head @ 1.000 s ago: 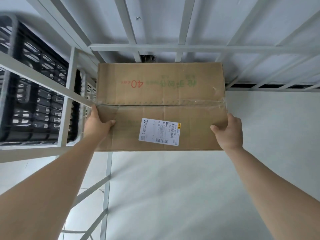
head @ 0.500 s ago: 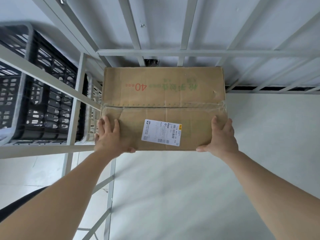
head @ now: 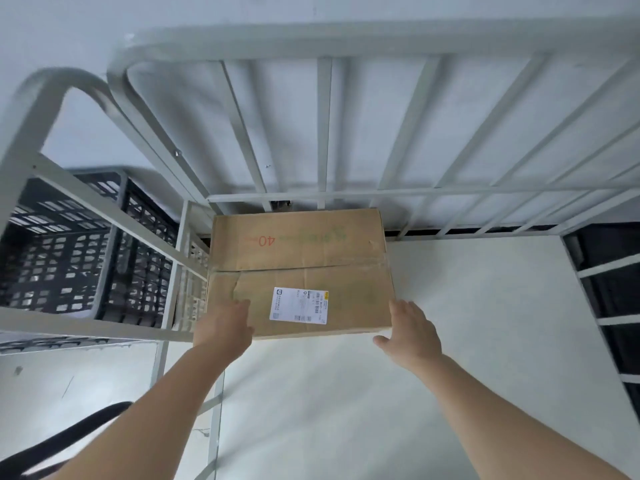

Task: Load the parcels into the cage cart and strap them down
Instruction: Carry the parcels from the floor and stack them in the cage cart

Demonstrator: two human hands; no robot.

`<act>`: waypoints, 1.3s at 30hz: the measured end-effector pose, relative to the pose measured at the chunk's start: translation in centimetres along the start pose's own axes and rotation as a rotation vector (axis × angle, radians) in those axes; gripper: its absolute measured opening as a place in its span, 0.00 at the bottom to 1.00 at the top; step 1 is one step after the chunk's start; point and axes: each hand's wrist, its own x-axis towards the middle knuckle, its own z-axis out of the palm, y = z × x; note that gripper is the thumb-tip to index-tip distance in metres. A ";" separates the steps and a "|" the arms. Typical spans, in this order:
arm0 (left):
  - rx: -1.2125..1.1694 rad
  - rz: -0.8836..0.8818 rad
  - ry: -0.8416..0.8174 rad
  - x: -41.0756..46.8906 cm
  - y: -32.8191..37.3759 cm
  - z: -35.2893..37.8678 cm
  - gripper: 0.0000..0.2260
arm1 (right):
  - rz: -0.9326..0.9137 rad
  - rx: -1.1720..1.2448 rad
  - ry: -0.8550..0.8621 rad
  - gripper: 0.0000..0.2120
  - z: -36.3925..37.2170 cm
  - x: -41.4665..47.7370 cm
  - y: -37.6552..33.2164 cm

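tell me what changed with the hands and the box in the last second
Both hands slid from the sides of the brown cardboard box to its near corners, then let go their grip: the left hand lies flat on its top, the right hand is open at the near right corner. Unchanged: the box in the back left corner of the white metal cage cart, the black plastic crates outside.

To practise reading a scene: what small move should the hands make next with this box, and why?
Probably withdraw both hands: the cardboard box seems to sit on the cart floor in its back-left corner, with the left hand and right hand open against it.
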 end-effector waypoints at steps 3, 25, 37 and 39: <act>0.048 0.091 0.053 -3.0 1.6 -3.1 0.14 | 0.020 0.008 0.032 0.23 -3.3 -4.1 0.4; 0.399 0.893 0.572 -33.8 22.5 -23.8 0.12 | 0.365 0.110 0.580 0.23 -21.1 -42.8 11.9; 0.326 1.299 0.793 -58.8 30.3 -20.1 0.15 | 0.639 0.140 0.901 0.24 -17.8 -70.2 19.4; 0.300 1.373 0.818 -63.1 31.2 -18.6 0.15 | 0.699 0.148 0.932 0.24 -16.1 -74.4 20.6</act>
